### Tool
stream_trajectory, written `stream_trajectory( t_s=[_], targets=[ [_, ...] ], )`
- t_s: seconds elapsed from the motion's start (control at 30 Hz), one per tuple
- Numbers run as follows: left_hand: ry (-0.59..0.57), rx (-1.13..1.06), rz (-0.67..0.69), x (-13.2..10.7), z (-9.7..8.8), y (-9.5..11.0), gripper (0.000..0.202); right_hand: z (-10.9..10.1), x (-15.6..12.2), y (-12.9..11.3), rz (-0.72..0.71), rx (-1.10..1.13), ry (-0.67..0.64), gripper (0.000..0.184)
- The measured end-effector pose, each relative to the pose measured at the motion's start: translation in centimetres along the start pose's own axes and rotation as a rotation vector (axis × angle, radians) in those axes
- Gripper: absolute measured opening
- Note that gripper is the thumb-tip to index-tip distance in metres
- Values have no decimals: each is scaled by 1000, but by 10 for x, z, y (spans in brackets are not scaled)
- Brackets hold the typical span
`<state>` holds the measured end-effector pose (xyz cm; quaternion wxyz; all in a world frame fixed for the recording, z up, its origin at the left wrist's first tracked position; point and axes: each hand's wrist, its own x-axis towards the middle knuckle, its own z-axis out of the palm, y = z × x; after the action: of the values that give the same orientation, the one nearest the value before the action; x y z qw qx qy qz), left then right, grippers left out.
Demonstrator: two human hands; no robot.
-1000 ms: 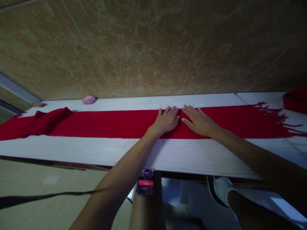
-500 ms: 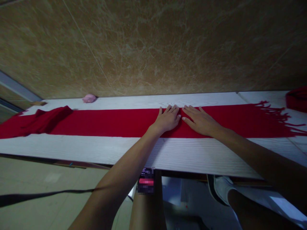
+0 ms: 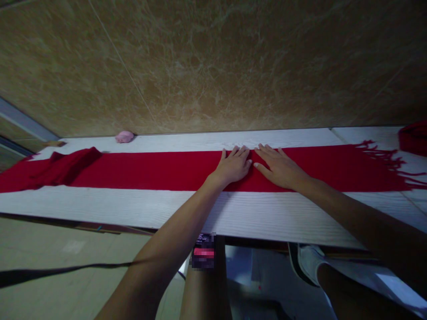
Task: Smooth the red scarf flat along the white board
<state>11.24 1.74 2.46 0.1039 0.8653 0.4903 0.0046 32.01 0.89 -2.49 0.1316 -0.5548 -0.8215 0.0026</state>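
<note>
A long red scarf [image 3: 156, 171] lies stretched along the white wood-grain table [image 3: 267, 213]. Its fringe [image 3: 383, 155] spreads loosely at the right end, while the left end is bunched into folds [image 3: 73, 164]. My left hand [image 3: 234, 165] rests flat on the middle of the scarf, fingers apart and pointing to the wall. Just to its right, my right hand [image 3: 278, 166] lies on the cloth too, fingers spread and thumb turned toward the left hand. A small gap separates the two hands.
A brown marbled wall [image 3: 207, 66] borders the table's far edge. By it sits a small pink object [image 3: 124, 136]. Another red cloth [image 3: 413, 138] lies at the far right. On my leg is a phone-like device [image 3: 204, 251], its screen blurred. A dark strap [image 3: 66, 270] crosses at lower left.
My right hand has shifted very slightly, its fingertips a touch nearer the wall. The left hand and the scarf look the same.
</note>
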Motion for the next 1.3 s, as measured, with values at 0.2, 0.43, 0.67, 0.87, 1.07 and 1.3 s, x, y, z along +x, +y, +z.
stream_trajectory(
  t_s=[0.2, 0.43, 0.67, 0.87, 1.07, 1.3],
  targets=[
    [2, -7, -1, 0, 0, -1, 65, 1, 0, 1, -21, 10, 32, 72],
    [1, -5, 2, 0, 0, 0, 65, 1, 0, -1, 3, -7, 27, 72],
    [-5, -9, 0, 2, 1, -1, 66, -3, 0, -4, 21, -12, -2, 73],
    [14, -4, 9, 5, 5, -4, 66, 0, 0, -1, 5, 0, 14, 74],
    [3, -11, 0, 5, 4, -3, 66, 4, 0, 4, -22, 20, 55, 72],
    [2, -11, 6, 5, 5, -4, 67, 2, 0, 1, -5, 15, 34, 72]
  ],
)
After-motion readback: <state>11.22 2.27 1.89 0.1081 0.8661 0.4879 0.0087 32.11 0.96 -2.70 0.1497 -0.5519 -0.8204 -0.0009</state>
